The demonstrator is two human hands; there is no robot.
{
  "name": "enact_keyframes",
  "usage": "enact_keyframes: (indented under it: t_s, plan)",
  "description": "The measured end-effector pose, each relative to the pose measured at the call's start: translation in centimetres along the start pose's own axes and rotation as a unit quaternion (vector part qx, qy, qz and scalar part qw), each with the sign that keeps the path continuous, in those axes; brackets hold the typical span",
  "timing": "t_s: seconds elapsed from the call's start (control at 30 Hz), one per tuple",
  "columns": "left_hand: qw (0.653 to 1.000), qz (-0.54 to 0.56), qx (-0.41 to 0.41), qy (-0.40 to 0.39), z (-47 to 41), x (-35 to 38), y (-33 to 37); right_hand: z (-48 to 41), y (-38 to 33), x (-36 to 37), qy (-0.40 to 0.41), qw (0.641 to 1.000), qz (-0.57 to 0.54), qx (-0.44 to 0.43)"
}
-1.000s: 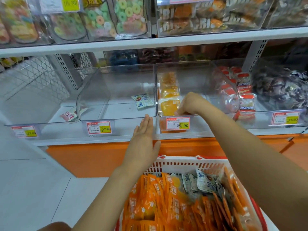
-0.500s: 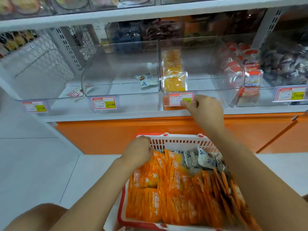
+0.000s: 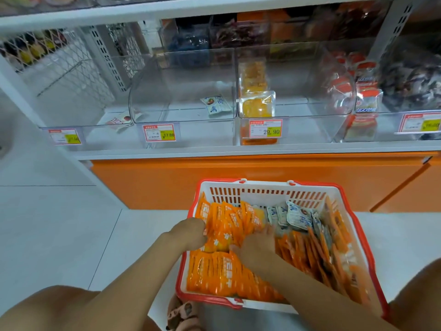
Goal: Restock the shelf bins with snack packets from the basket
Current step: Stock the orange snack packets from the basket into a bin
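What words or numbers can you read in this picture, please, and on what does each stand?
"17.80": second tag from the left.
"29.90": third tag.
First tag and fourth tag: prices too blurred to read.
Small print on all the tags: too small.
Orange packets in the basket: white print, blurred.
Blue-white packets: too small to read.

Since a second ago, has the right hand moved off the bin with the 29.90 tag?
Yes. The right hand has come down from beside the 29.90 price tag on the shelf bin into the basket, among the orange packets.
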State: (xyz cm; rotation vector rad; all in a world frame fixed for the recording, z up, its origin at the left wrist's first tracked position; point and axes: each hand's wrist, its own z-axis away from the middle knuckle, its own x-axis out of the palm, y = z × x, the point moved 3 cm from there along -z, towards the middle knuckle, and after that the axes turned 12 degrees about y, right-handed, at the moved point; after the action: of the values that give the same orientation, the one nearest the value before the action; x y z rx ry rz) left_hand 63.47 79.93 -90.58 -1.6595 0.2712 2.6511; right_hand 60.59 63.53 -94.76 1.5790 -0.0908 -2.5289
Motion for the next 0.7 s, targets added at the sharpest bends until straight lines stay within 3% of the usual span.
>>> enact_keyframes:
  t_s: [0.17, 0.37, 0.7]
  plan:
    - [1.000, 0.015, -0.007, -0.011, -0.2, 0.1, -0.1, 0.1, 0.7, 1.0, 0.079, 0.994, -0.068, -0.025]
    - [0.998, 0.044, -0.003, -0.045, -0.6, 0.2, 1.3, 2.8, -0.5, -0.1, 0.157, 0.981, -0.014, -0.111]
    - [0.994, 0.057, -0.007, -0.088, -0.5, 0.3, 2.3, 3.2, -0.5, -1.4, 0.176, 0.974, -0.057, -0.134]
